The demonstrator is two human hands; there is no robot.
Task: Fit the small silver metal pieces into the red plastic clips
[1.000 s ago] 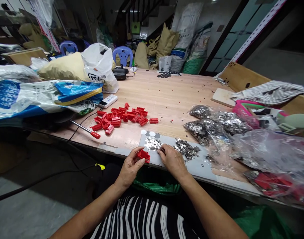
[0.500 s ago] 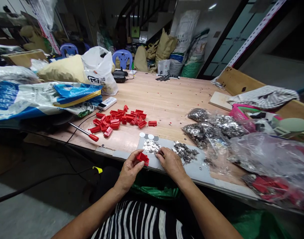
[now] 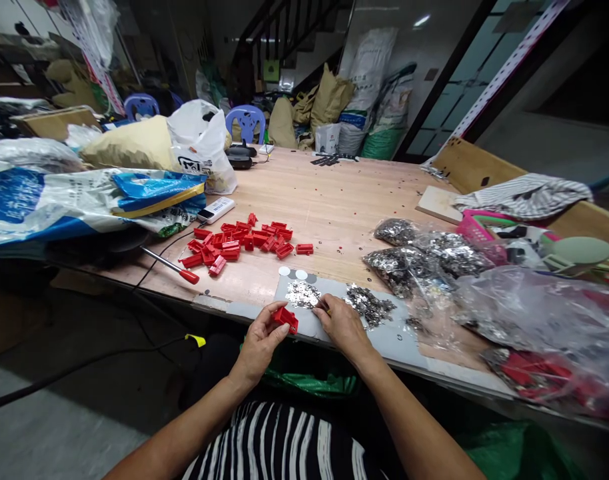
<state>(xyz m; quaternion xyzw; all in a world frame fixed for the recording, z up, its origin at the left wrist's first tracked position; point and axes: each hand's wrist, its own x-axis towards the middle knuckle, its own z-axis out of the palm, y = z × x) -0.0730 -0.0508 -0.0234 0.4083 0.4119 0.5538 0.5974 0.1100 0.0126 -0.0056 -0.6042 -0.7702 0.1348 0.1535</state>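
Observation:
My left hand holds a small red plastic housing between thumb and fingers, its hollow side turned up toward me. My right hand is closed in a pinch on a thin pointed tool that looks like tweezers, mostly hidden by the fingers. Its tip is by a pile of small shiny metal pieces on a grey mat. Just right of that hand lies a darker pile of metal pieces. Several more red housings are heaped on the table beyond my left hand.
Clear bags of metal parts lie to the right, with a pink basket behind. A red-handled lever juts over the left table edge. Plastic sacks fill the left side. A green bag hangs below the front edge.
My right hand has shifted very slightly at the edge of the shiny pile, and the tool shows a little more. The left hand keeps the red housing in the same place.

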